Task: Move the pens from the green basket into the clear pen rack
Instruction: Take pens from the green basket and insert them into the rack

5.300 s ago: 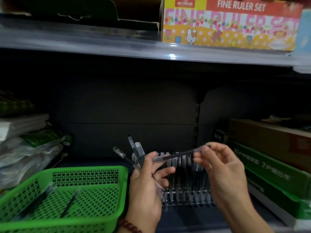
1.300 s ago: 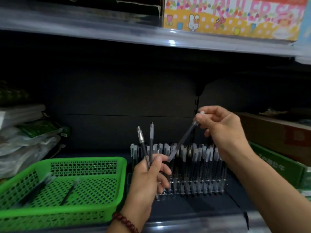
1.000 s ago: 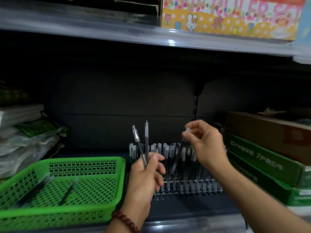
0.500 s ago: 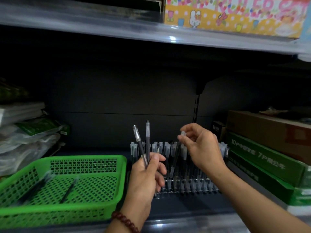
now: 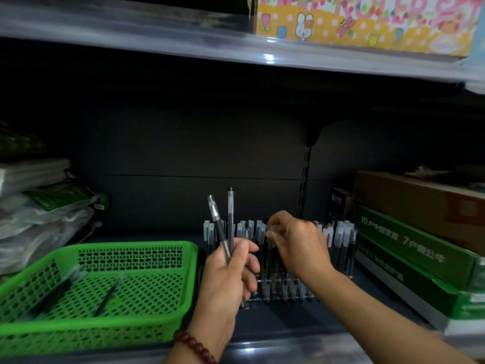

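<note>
The green basket sits at the lower left of the shelf, with a few dark pens lying on its mesh floor. To its right stands the clear pen rack, filled with several upright capped pens. My left hand is in front of the rack's left end, shut on two pens that point upward. My right hand is over the middle of the rack, its fingertips pinching the clear cap of a pen that stands in the rack.
Stacked green and brown boxes fill the shelf to the right of the rack. Plastic-wrapped packs are piled at the left behind the basket. An upper shelf carries a colourful ruler box.
My right hand has lowered its pen from a slanted hold above the rack down into the rack, where it now stands upright. My left hand has stayed put with its two pens.
</note>
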